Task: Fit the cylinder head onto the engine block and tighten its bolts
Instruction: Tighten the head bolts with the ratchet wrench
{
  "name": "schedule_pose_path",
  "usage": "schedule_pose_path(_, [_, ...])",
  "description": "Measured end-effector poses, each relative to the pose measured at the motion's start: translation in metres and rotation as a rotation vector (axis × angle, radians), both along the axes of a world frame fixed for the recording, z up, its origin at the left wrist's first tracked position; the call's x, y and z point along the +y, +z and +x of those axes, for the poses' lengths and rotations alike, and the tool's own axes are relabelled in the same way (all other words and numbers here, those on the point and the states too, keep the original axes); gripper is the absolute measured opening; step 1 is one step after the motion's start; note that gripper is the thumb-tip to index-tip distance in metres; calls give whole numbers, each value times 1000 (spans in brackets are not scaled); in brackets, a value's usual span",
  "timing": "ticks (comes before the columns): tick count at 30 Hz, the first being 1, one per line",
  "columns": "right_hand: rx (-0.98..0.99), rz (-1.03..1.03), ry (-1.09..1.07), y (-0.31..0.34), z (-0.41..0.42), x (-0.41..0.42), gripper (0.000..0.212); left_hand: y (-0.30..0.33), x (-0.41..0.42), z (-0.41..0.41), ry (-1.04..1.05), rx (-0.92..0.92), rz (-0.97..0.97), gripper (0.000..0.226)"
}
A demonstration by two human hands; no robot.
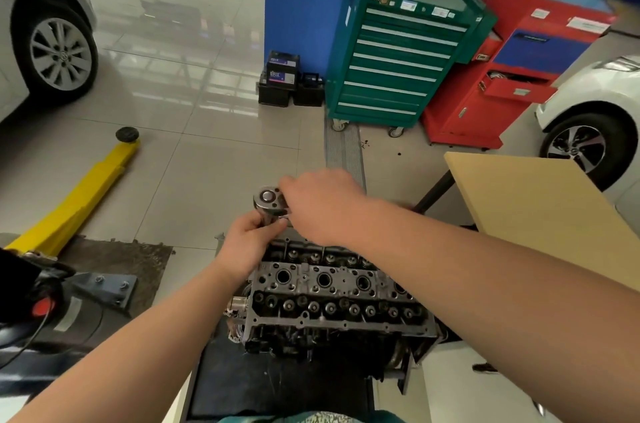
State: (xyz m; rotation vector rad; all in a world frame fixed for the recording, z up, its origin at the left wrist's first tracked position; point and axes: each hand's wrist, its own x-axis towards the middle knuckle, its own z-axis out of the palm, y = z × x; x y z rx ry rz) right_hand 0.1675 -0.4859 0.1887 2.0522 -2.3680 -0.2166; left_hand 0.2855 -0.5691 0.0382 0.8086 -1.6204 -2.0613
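Grey cylinder head (332, 287) seated flat atop engine block (311, 346) — valve springs, plug wells exposed

Bright, even indoor light fills the scene, and the glossy floor tiles (194, 52) throw back a hazy white glare at upper left. Shadows are soft and faint. Wide-angle distortion bends the edges, where detail turns soft and smeared.

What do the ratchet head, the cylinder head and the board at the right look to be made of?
Ratchet head: polished steel, probably chromed, by its bright mirror shine. Cylinder head: dull grey cast metal, likely aluminium, with rough matte oil-darkened surfaces. Board: pale tan, flat and matte; looks like wood or laminate, which one is unclear.
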Motion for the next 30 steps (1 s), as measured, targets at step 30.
schedule_pose_path(30, [179,121,-48,3,-8,-17,17,-4,0,-8,-126,-56,-155,57])
